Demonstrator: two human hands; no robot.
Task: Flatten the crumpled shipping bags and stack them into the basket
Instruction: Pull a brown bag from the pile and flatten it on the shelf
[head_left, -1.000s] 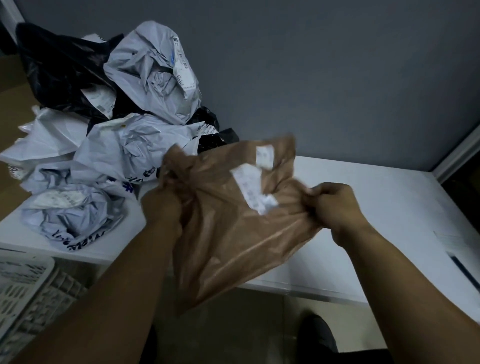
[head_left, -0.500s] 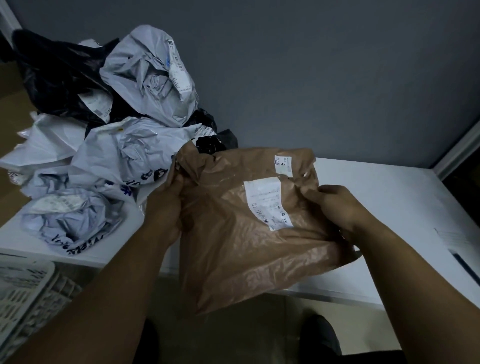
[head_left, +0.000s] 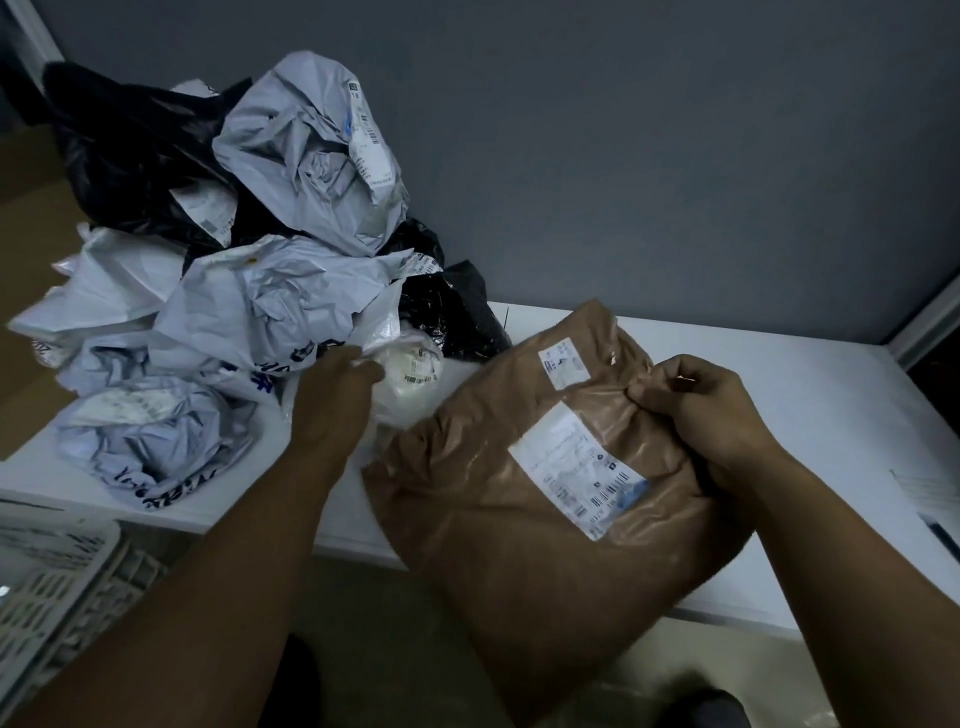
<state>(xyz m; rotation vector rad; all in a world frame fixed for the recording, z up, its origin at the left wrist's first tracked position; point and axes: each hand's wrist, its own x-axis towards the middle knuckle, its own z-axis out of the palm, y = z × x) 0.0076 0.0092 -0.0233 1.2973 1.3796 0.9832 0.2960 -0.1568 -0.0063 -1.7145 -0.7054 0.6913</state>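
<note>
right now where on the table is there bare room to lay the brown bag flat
Bare table lies right of the brown bag, from the right hand back to the wall. The left end is crowded: the bag pile, with the left hand at it.

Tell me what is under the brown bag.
The brown bag's upper part lies over the white table; its lower part hangs past the front edge, above the floor. The right hand grips its right edge. Anything the bag covers on the table cannot be seen.
</note>
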